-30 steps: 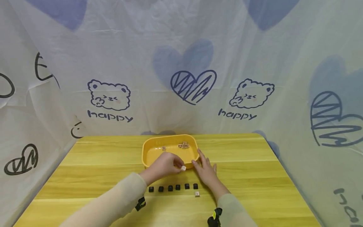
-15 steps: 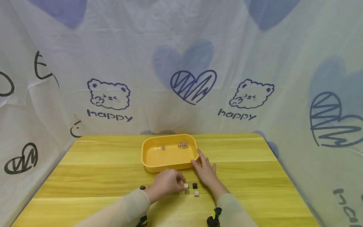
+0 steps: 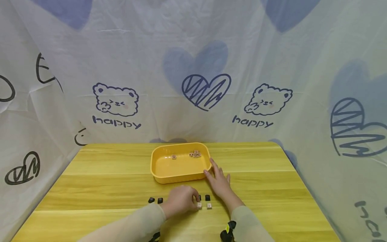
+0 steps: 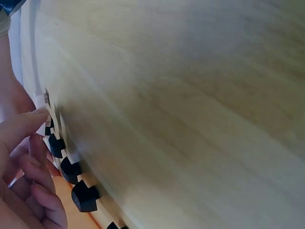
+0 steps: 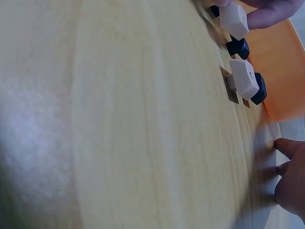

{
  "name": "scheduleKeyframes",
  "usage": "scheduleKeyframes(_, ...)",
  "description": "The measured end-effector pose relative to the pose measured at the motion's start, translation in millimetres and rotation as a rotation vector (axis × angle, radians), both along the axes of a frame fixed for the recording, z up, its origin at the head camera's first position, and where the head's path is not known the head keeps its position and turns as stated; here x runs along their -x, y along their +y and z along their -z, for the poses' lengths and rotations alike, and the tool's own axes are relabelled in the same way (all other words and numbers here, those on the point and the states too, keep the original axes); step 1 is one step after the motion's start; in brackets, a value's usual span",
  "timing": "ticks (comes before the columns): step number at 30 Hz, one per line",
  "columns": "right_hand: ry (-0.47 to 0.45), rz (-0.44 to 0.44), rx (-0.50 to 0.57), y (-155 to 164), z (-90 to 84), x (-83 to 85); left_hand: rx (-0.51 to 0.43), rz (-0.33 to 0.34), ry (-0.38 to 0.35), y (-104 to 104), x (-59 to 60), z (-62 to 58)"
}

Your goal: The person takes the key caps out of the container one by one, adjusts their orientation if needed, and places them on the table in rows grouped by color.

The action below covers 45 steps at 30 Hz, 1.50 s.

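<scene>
My left hand [image 3: 180, 200] pinches a white keycap [image 3: 199, 205] between thumb and fingertips, low over the table. Just right of it sits a second white keycap [image 3: 209, 206]. A row of black keycaps runs behind them, with one black keycap [image 3: 207, 197] at its right end and part of the row hidden by my left hand. In the right wrist view the pinched white keycap [image 5: 234, 20] stands slightly tilted. My right hand [image 3: 220, 184] rests with spread fingers at the right corner of the yellow tray [image 3: 178, 179].
Inside the tray lie a lone keycap [image 3: 173, 157] at the left and a small cluster of keycaps [image 3: 195, 154] at the back right. A printed cloth [image 3: 163, 124] hangs behind the wooden table [image 3: 266, 188] and along its sides.
My left hand has carried the white keycap from the tray's front edge toward me, past the black row, to beside the other white keycap. My right hand stays at the tray.
</scene>
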State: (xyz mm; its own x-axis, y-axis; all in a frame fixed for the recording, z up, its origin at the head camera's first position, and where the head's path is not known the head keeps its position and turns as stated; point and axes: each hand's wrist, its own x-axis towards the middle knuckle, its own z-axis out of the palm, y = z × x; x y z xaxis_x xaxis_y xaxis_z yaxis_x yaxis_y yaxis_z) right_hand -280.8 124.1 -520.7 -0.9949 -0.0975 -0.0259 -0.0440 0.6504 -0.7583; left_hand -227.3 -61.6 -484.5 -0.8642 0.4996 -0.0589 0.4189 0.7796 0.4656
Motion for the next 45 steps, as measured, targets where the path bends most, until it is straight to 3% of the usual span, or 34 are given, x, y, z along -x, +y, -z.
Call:
scheduleKeyframes(17, 0.008, 0.000, 0.011, 0, 1.7, 1.1, 0.051, 0.013, -0.021, 3, 2.4, 3.3)
scheduleKeyframes(25, 0.004, 0.004, 0.009, 0, 1.8, 1.3, 0.038, 0.028, -0.019, 0, 2.4, -5.9)
scheduleKeyframes(30, -0.005, 0.000, 0.008, 0, 0.9, 1.2, 0.025, 0.054, 0.012, -2, 4.3, -20.2)
scheduleKeyframes(35, -0.006, -0.001, 0.001, 1, -0.1, 0.1, 0.040, 0.062, 0.040, -5, 10.3, -42.6)
scheduleKeyframes(45, -0.018, -0.001, 0.002, -1, -2.0, 0.6, 0.072, 0.043, 0.084, -22, 41.9, -86.7)
